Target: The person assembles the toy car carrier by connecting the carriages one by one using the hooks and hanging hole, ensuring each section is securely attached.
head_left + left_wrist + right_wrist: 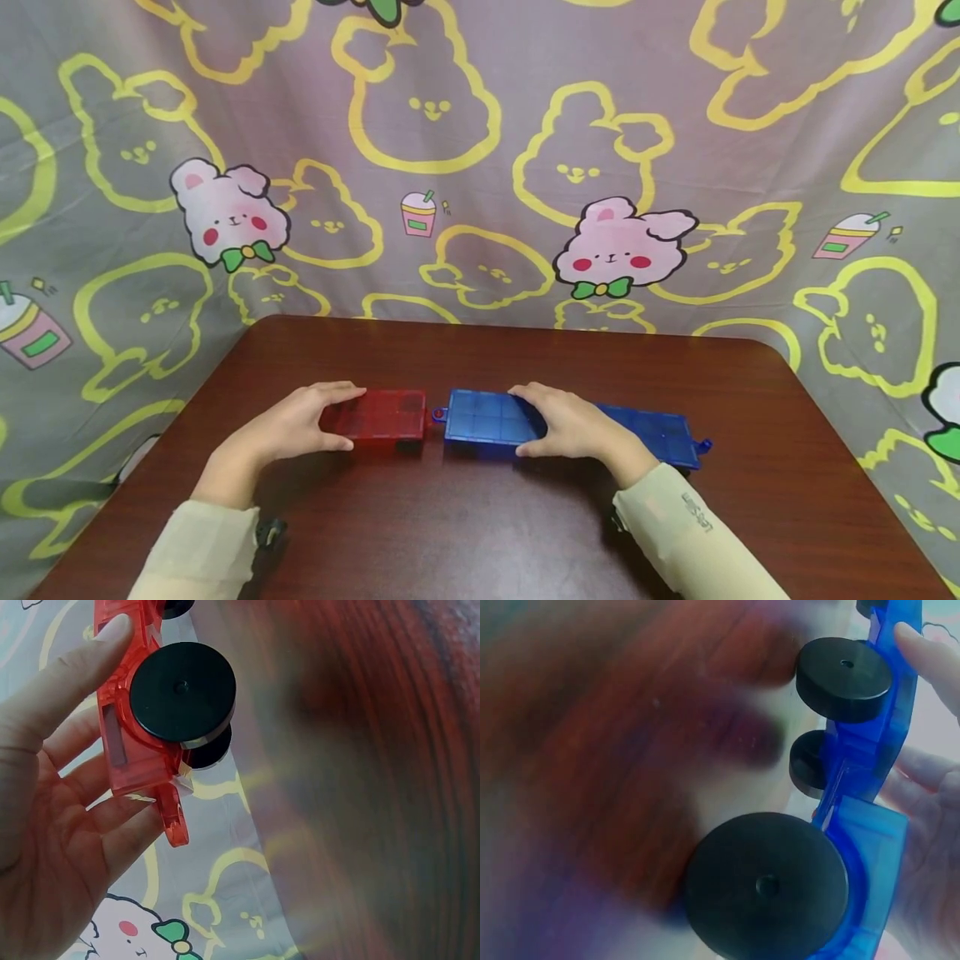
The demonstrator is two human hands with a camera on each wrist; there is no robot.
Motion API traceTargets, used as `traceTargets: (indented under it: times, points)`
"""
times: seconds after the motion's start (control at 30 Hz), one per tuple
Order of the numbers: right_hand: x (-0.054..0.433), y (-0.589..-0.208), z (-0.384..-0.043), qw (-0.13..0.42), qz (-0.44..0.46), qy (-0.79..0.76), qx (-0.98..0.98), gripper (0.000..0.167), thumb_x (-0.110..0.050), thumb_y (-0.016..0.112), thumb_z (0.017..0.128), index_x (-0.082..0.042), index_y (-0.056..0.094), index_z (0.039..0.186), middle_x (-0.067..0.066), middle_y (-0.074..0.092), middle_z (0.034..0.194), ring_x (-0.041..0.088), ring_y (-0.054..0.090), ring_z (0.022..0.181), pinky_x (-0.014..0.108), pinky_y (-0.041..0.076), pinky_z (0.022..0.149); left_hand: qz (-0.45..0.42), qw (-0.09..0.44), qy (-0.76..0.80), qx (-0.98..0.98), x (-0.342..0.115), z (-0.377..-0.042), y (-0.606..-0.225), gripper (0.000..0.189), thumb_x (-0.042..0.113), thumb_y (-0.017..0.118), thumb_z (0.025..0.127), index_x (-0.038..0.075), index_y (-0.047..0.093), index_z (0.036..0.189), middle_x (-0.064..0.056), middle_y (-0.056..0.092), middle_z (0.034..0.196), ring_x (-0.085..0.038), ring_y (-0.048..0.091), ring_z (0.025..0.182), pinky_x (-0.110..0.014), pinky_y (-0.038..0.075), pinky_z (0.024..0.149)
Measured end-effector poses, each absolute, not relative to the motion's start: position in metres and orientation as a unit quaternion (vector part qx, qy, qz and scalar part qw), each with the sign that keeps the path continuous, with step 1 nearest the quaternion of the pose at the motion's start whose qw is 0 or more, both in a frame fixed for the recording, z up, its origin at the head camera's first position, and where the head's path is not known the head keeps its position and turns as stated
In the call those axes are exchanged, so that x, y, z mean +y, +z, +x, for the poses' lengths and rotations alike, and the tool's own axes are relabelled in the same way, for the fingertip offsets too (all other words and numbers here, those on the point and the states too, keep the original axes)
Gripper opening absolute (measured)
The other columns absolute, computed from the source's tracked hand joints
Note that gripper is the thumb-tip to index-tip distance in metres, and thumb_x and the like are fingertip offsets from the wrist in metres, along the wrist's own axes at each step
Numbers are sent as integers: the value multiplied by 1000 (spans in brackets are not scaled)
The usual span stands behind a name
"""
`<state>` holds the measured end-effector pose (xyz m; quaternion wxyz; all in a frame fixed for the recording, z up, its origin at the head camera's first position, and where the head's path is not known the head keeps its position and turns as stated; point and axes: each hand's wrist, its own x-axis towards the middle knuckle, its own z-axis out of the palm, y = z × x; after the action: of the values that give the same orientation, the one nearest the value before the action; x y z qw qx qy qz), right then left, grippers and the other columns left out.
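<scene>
My left hand holds a red see-through toy train car between thumb and fingers, by its long sides. The left wrist view shows the car's black wheel and the red coupling tab at its end. With thumb and fingers, my right hand grips a blue toy train car across its sides. A small blue ring on that car meets the red car's end; whether the two are hooked cannot be told. Behind the right hand, a second blue car stands at an angle, its joint to the first partly hidden.
The cars stand in a row on a dark red-brown wooden table. A blue hook sticks out from the row's right end. A curtain with cartoon rabbits hangs behind the table and at both sides.
</scene>
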<state>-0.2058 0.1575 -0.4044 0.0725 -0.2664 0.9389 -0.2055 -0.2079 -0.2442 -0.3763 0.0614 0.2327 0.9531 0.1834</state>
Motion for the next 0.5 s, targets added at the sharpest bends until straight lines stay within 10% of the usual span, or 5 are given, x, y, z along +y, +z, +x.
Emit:
traceTargets:
  times: [0.5]
  points:
    - [162,-406,-215,103,-269,-214,933,84,-44,81,79,-14,45,148,9,53,145,27,52,131,52,42,111,241,84,204,945,-244,-221,-387,75,26,89,73,5,57,138,-25,55,140,-43,56,124,-58,49,100]
